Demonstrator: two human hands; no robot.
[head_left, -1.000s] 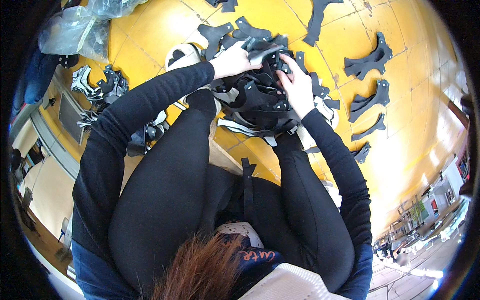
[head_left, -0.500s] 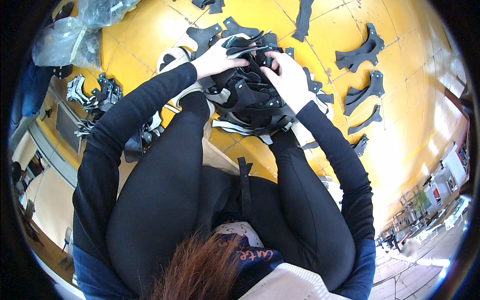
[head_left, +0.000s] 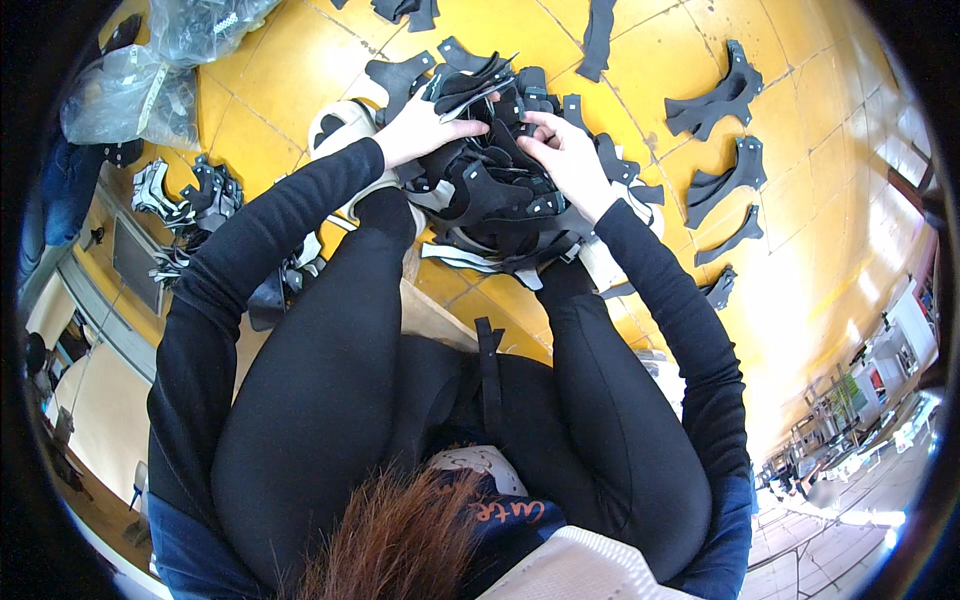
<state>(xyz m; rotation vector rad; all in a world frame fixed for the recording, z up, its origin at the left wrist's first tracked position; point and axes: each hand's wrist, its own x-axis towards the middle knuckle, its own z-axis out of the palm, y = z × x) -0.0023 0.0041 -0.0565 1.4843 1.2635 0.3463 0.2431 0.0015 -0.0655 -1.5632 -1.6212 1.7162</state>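
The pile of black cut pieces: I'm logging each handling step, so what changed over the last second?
Little changed. The left hand keeps its grip on a few black pieces at the far edge of the pile, and the right hand goes on fingering pieces on top. The pile stays between the feet, and the loose pieces on the yellow floor lie as before.

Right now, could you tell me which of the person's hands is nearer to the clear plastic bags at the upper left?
Left. The left hand lies on the side of the clear plastic bags; the right hand is farther across the pile of black pieces.
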